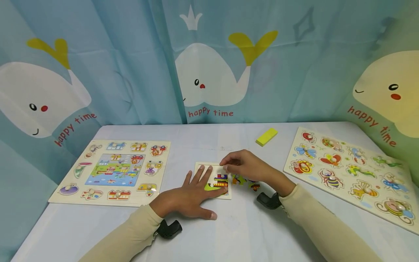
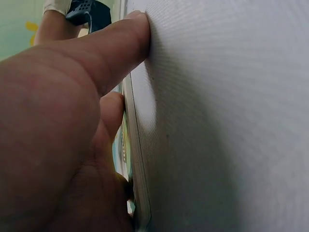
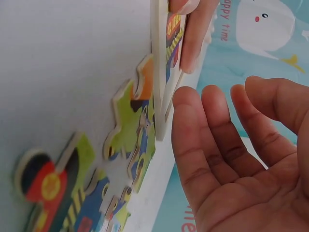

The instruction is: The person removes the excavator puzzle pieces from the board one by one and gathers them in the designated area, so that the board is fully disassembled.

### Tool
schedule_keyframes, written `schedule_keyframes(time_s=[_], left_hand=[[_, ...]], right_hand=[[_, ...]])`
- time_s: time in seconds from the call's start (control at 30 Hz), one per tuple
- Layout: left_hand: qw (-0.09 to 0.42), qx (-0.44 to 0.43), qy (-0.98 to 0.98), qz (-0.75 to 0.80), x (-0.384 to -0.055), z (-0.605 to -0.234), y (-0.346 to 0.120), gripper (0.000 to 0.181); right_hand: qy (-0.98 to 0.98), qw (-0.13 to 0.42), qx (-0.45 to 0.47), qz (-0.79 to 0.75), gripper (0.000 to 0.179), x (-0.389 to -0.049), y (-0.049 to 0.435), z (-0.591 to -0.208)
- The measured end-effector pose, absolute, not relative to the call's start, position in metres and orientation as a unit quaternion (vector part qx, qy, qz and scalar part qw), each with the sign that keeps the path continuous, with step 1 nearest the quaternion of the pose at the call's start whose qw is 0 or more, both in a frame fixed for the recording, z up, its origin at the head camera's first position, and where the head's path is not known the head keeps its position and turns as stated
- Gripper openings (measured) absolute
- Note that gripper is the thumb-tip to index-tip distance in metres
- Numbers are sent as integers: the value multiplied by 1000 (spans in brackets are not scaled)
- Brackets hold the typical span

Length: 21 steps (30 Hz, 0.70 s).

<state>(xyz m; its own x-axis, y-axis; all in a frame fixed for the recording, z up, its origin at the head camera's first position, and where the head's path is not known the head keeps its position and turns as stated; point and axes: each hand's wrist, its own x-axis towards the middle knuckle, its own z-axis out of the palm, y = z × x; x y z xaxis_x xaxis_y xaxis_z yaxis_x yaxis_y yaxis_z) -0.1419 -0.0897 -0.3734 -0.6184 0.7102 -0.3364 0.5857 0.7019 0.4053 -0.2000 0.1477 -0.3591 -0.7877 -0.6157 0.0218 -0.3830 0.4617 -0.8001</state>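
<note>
Small puzzle board (image 1: 216,170) at the centre of the worktop (image 1: 229,236), between a larger left board (image 1: 114,170) and right board (image 1: 347,183). Left hand (image 1: 191,199): grip spread flat on the puzzle board, grasping nothing — thumb on the worktop. Right hand (image 1: 247,166): grip half-parted, empty, beside the puzzle board's far right corner. Loose pieces (image 1: 238,179) lie just right of it.

Left sleeve (image 1: 122,233): long and plain beige; the forearm is covered to the wrist.
Right sleeve (image 1: 327,222): matching beige cloth, lightly creased near the cuff.
Left wrist device (image 1: 169,230): black and bent in shape, worn at the cuff.
Right wrist device (image 1: 269,201): likewise dark and angled; small round holes are set in its casing.
Fingers (image 1: 198,176): bare, short nails seen.
</note>
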Motion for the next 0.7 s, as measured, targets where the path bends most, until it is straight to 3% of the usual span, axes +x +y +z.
schedule_keyframes(time_s=[0.4,0.7], left_hand=[[244,366,888,133,-142,-375,-89,71],[245,364,889,132,-142,-374,-91,72]], right_hand=[[848,173,-285,-412,18,-198,140,-357],[840,163,-292,-427,17,-198,139,-355]])
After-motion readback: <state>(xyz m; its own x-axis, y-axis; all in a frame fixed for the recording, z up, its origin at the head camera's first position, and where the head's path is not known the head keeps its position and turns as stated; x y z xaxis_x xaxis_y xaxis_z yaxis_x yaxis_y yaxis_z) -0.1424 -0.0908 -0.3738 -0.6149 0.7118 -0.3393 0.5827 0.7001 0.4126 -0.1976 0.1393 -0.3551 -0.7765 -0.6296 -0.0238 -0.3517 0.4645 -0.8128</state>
